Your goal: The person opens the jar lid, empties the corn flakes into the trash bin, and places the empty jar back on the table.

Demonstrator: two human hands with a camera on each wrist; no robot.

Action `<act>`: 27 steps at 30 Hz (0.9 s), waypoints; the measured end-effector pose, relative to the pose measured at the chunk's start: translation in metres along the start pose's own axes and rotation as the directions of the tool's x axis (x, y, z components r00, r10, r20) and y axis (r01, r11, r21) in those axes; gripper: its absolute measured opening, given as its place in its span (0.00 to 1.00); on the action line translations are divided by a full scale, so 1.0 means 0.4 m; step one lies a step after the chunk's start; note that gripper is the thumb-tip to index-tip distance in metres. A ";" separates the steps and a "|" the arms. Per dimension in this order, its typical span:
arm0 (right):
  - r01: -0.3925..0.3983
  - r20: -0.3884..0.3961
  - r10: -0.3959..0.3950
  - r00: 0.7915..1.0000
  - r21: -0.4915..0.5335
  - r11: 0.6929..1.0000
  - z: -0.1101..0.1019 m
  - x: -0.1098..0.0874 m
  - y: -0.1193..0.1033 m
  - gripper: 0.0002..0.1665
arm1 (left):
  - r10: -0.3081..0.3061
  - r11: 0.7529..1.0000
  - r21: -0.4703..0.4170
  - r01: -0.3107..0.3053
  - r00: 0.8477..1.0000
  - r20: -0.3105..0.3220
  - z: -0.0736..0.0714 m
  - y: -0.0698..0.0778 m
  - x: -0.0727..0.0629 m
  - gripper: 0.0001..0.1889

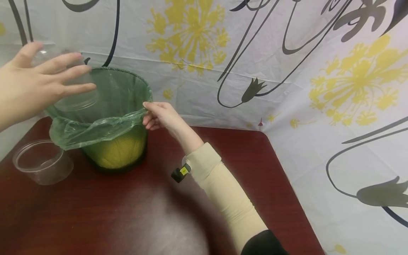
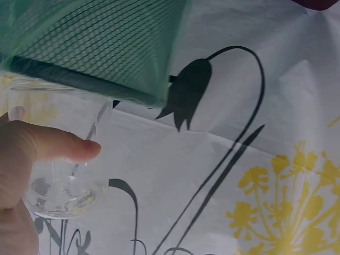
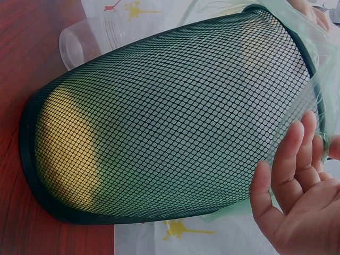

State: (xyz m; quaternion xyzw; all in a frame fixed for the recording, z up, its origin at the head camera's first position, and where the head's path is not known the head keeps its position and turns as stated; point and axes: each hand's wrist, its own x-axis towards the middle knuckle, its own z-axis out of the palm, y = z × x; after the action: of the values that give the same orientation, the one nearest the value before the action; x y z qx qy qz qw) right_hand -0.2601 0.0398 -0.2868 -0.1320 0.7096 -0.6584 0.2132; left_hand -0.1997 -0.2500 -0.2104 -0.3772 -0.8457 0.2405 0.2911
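Observation:
My left hand (image 1: 47,78) holds a clear plastic jar (image 2: 64,180), fingers along one side and thumb on the other. The jar is tilted with its mouth downward, over the left part of a mesh wastebasket (image 3: 175,117). A green plastic bag (image 1: 92,132) lines the basket and folds over its rim. With thumb and index finger, my right hand (image 1: 164,117) pinches the bag's edge at the right of the rim. Through the mesh, something yellow (image 3: 69,149) shows low in the basket. The jar's far side is partly hidden by my left hand.
A round clear plastic tub (image 1: 44,163) stands on the dark red table (image 1: 153,212), left of the basket. Behind is a white cloth (image 1: 274,117) with yellow and grey flower prints. A small black device (image 1: 181,172) sits at my right wrist.

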 end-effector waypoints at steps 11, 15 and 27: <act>0.028 -0.024 -0.028 0.999 0.026 0.999 0.006 -0.003 0.005 0.26 | 0.011 0.955 0.289 -0.065 0.983 0.184 0.012 -0.009 -0.024 0.43; 0.024 -0.026 -0.023 0.999 0.024 0.999 0.007 -0.003 0.004 0.25 | 0.013 0.856 0.502 -0.121 0.977 0.214 0.017 -0.006 -0.023 0.40; 0.021 -0.019 -0.020 1.000 0.023 1.000 0.004 -0.003 0.003 0.25 | -0.008 0.999 0.052 0.004 0.998 0.066 0.002 -0.007 -0.012 0.57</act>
State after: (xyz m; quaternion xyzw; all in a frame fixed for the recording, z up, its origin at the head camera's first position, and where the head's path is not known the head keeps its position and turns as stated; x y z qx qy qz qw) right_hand -0.2583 0.0389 -0.2880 -0.1306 0.7025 -0.6700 0.2014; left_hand -0.1991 -0.2557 -0.2109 -0.3586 -0.8495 0.2740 0.2733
